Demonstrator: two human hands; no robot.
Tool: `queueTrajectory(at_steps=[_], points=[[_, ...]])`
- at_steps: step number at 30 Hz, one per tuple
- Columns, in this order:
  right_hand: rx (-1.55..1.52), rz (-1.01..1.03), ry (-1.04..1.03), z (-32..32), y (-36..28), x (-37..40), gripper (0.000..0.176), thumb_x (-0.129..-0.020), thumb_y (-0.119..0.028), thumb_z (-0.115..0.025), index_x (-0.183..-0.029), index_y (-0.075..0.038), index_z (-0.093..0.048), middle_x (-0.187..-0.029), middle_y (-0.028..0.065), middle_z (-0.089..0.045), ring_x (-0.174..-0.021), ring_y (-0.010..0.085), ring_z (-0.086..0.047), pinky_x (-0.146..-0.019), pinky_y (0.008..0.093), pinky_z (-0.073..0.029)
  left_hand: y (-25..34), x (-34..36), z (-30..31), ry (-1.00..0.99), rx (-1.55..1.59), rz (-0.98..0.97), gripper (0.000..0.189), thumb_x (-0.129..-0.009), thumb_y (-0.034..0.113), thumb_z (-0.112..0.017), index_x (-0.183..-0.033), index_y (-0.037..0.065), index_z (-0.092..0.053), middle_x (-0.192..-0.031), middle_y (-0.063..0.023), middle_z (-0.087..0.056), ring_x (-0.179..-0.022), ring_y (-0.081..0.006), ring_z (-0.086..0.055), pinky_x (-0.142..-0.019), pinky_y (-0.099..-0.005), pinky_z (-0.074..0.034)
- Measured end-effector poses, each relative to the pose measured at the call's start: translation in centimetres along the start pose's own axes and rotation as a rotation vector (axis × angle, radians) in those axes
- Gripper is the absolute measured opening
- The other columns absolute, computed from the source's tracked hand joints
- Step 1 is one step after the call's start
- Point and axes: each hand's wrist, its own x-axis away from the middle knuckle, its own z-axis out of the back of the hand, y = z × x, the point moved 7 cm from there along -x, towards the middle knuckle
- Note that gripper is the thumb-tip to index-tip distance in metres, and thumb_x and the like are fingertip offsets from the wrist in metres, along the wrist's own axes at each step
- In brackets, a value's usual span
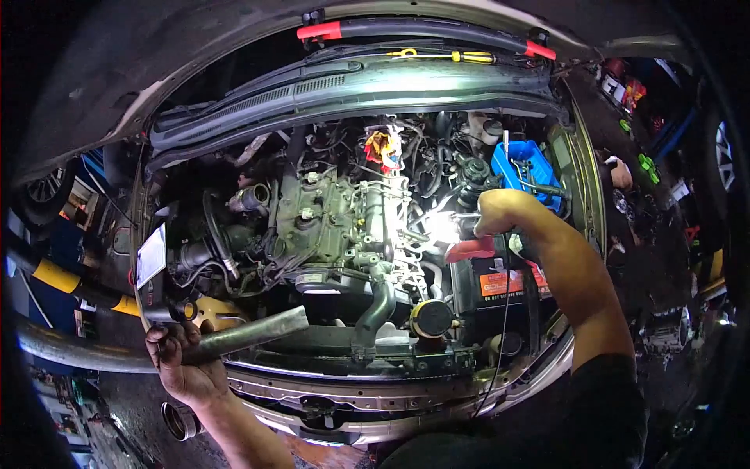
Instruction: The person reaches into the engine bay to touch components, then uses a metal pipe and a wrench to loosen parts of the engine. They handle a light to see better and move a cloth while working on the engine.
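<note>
My left hand (183,359) is closed around a long metal pipe (262,331), held over the front left of the engine bay. The pipe seems to run on past the hand to the left edge. My right hand (508,213) is closed in a fist at the right of the engine (312,211), beside a bright glare. What it grips is hidden by the fingers and glare. Just below that hand sits a red cover (470,250) by the battery (500,285). A blue tray (531,168) with metal tools in it stands behind the right hand.
A yellow screwdriver (473,57) lies near the windscreen base, below a light bar with red ends (430,31). An orange-red rag (379,148) sits at the engine's back. A bright-faced tablet-like panel (151,256) leans at left. The raised hood (101,78) hangs overhead.
</note>
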Motion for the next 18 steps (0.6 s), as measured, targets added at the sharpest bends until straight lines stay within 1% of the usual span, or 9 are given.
queueTrajectory(at_steps=[2, 3, 4, 7, 9, 13, 15, 16, 18], points=[[-0.023, 0.116, 0.149, 0.8, -0.5, 2.3, 0.046, -0.066, -0.033, -0.068, -0.092, 0.004, -0.070, -0.085, 0.0230, -0.068, -0.078, 0.0328, -0.068, -0.074, 0.0407, -0.053, 0.4, 0.3, 0.0, -0.006, -0.018, -0.005, 0.029, -0.079, 0.014, -0.071, -0.104, 0.017, -0.058, -0.078, 0.0012, -0.049, -0.076, -0.0145, -0.050, -0.081, -0.0444, -0.049], [-0.113, 0.121, 0.178, 1.2, -0.2, 3.5, 0.047, -0.065, -0.033, -0.067, -0.094, 0.004, -0.070, -0.087, 0.0231, -0.068, -0.079, 0.0315, -0.068, -0.073, 0.0402, -0.052, 0.5, 0.4, 0.2, -0.001, -0.016, -0.010, 0.029, -0.079, 0.014, -0.071, -0.104, 0.017, -0.058, -0.078, 0.0012, -0.049, -0.076, -0.0145, -0.050, -0.081, -0.0444, -0.049], [-0.107, 0.123, 0.176, 1.3, 0.3, 3.9, 0.047, -0.065, -0.033, -0.067, -0.094, 0.004, -0.070, -0.087, 0.0231, -0.068, -0.079, 0.0315, -0.068, -0.073, 0.0402, -0.052, 0.4, 0.5, 0.5, 0.007, -0.020, -0.009, 0.029, -0.079, 0.014, -0.071, -0.104, 0.017, -0.058, -0.078, 0.0012, -0.049, -0.076, -0.0145, -0.049, -0.081, -0.0444, -0.049], [-0.223, 0.025, 0.099, 0.6, 2.9, 5.3, 0.044, -0.065, -0.031, -0.067, -0.091, 0.004, -0.069, -0.080, 0.0201, -0.068, -0.073, 0.0285, -0.066, -0.067, 0.0389, -0.051, 0.1, 0.9, 0.1, 0.010, -0.009, 0.010, 0.027, -0.079, 0.014, -0.071, -0.103, 0.016, -0.058, -0.077, 0.0013, -0.048, -0.076, -0.0146, -0.049, -0.081, -0.0439, -0.049], [-0.274, 0.039, 0.161, 0.5, 3.8, 7.3, 0.040, -0.066, -0.029, -0.068, -0.088, 0.004, -0.067, -0.073, 0.0162, -0.065, -0.067, 0.0247, -0.063, -0.062, 0.0373, -0.048, 0.0, 1.1, -0.1, -0.016, 0.021, 0.019, 0.026, -0.080, 0.013, -0.070, -0.102, 0.016, -0.057, -0.077, 0.0013, -0.048, -0.075, -0.0151, -0.049, -0.081, -0.0431, -0.049], [-0.367, 0.033, 0.264, -1.5, 4.3, 12.9, 0.041, -0.070, -0.031, -0.070, -0.092, 0.004, -0.067, -0.074, 0.0161, -0.066, -0.069, 0.0225, -0.063, -0.064, 0.0371, -0.050, 0.5, 1.5, -0.2, -0.044, 0.044, 0.002, 0.025, -0.081, 0.011, -0.065, -0.104, 0.016, -0.059, -0.079, 0.0019, -0.050, -0.076, -0.0138, -0.048, -0.084, -0.0425, -0.048], [-0.608, 0.088, 0.428, -3.0, 4.9, 14.7, 0.044, -0.071, -0.031, -0.073, -0.098, 0.003, -0.065, -0.081, 0.0149, -0.066, -0.071, 0.0218, -0.062, -0.067, 0.0359, -0.050, 0.7, 1.6, 0.1, -0.041, 0.053, 0.007, 0.023, -0.081, 0.011, -0.065, -0.103, 0.016, -0.058, -0.079, 0.0019, -0.049, -0.076, -0.0140, -0.048, -0.083, -0.0423, -0.047], [-0.601, 0.098, 0.423, -4.4, 5.0, 15.1, 0.044, -0.071, -0.031, -0.073, -0.098, 0.003, -0.065, -0.081, 0.0149, -0.066, -0.071, 0.0218, -0.062, -0.067, 0.0359, -0.050, 0.9, 1.7, 0.3, -0.039, 0.056, 0.010, 0.023, -0.081, 0.012, -0.065, -0.102, 0.015, -0.057, -0.079, 0.0018, -0.049, -0.076, -0.0141, -0.048, -0.083, -0.0422, -0.047], [-0.643, 0.164, 0.627, -5.2, 5.5, 16.0, 0.045, -0.071, -0.027, -0.075, -0.104, 0.001, -0.064, -0.089, 0.0136, -0.067, -0.074, 0.0213, -0.062, -0.070, 0.0351, -0.050, 1.4, 2.0, 0.3, -0.004, 0.063, 0.004, 0.024, -0.080, 0.011, -0.066, -0.101, 0.014, -0.057, -0.078, 0.0014, -0.049, -0.076, -0.0149, -0.048, -0.084, -0.0420, -0.045]])
